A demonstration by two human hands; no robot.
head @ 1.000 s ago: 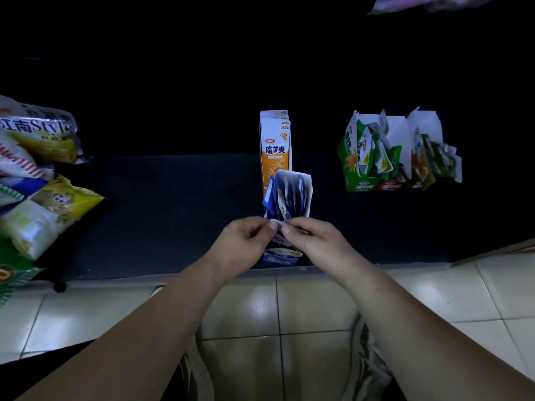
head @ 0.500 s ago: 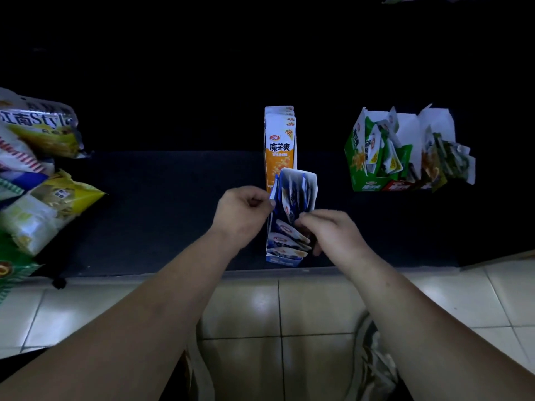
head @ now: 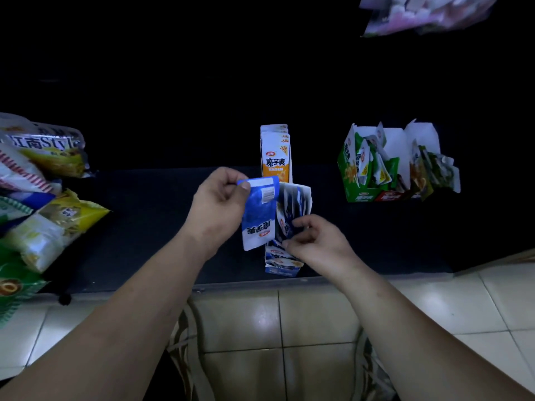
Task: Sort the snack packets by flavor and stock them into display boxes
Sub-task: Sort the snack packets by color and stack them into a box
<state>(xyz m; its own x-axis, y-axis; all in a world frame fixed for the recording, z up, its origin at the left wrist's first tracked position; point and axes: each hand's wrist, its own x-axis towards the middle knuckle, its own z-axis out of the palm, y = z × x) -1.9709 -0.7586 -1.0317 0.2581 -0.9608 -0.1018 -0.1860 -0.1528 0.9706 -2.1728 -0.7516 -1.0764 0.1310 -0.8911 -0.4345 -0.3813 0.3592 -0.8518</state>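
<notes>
My left hand (head: 220,209) pinches a blue and white snack packet (head: 259,215) by its top edge, holding it upright just left of the blue display box (head: 285,269). That box stands at the near edge of the dark mat and holds several blue packets (head: 295,204). My right hand (head: 315,241) has its fingers curled on the packets inside the box. An orange display box (head: 276,157) stands right behind it. A green display box (head: 364,169) with green packets sits to the right.
A pile of large snack bags (head: 43,198) lies on the left of the dark mat (head: 144,227). A brownish box of packets (head: 428,169) adjoins the green one. Pale floor tiles (head: 304,328) lie in front. A pink pack (head: 428,13) hangs at the top right.
My left hand has lifted a blue packet up beside the box, where before both hands worked together at the box's front. My right hand moved into the packets in the box.
</notes>
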